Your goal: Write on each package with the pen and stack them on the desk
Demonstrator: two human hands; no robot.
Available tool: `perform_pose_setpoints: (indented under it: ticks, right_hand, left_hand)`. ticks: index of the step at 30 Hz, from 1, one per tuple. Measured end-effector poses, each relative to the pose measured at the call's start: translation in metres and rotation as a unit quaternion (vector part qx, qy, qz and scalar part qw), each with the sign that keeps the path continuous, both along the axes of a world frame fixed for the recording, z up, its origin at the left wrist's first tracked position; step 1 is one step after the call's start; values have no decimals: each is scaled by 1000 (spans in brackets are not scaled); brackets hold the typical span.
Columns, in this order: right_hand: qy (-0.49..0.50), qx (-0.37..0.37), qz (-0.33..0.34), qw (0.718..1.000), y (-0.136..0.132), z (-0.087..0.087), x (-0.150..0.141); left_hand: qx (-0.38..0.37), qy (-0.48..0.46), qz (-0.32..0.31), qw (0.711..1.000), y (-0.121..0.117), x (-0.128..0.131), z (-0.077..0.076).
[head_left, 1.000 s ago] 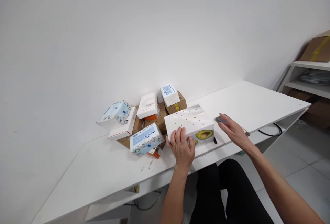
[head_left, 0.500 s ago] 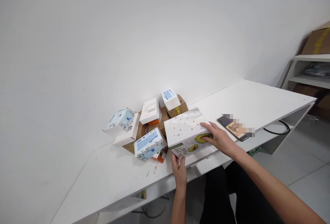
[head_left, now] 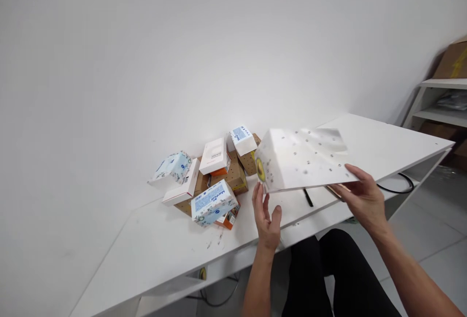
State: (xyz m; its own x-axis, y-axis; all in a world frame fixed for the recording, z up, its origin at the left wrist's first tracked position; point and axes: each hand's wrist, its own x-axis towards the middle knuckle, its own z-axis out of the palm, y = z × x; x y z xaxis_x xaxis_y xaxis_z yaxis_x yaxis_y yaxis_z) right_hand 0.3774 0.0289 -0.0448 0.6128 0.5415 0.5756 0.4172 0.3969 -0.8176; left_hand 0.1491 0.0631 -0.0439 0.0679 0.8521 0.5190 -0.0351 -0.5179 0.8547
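Note:
A white cardboard box [head_left: 310,161] with small dark dots and an avocado picture hangs tilted above the table. My right hand [head_left: 365,198] grips its near right edge, thumb on top and fingers underneath. At the box's near left corner is my left hand [head_left: 268,217], fingers apart and thumb free. Its fingertips meet or nearly meet the corner; I cannot tell if they touch. To the left lies a pile with a blue-and-white tissue pack [head_left: 213,203], a white box [head_left: 214,156], another tissue pack [head_left: 242,139] and brown cardboard boxes [head_left: 233,176].
The white table [head_left: 153,254] runs along the wall. A slim black object [head_left: 308,197] lies on it under the box, and the phone is mostly hidden there. A black cable [head_left: 399,188] loops below the tabletop. Shelves [head_left: 440,83] with cartons stand at the far right.
The white avocado box has moved right and up from beside the pile and turned. My right hand has shifted to its right edge, and my left hand has loosened. The pile looks unchanged.

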Motion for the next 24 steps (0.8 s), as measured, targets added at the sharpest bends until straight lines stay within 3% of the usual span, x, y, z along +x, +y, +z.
perform_pose_setpoints:
  ticks: [2, 4, 9, 13, 16, 20, 24]
  right_hand:
    - [53, 25, -46, 997, 0, -4, 12]
    - [81, 49, -99, 991, 3, -6, 26]
    - [60, 101, -132, 984, 18, -1, 57]
    - [-9, 68, -140, 988, 43, -2, 74]
    - [-98, 17, -147, 984, 70, -11, 84]
    - [-218, -60, -133, 965, 108, -25, 91]
    - [-241, -103, -124, 957, 136, -26, 95]
  left_hand:
    - [13, 1, -18, 1000, 1, 10, 3]
    - [6, 25, -13, 1000, 3, 13, -5]
    - [-19, 177, 80, 981, 20, -7, -51]
    - [-14, 261, 150, 953, 36, -25, -77]
    - [10, 316, 179, 932, 40, -26, -84]
    - [55, 391, 172, 902, 35, -20, -82]
    - [80, 421, 179, 885, 31, -17, -79]
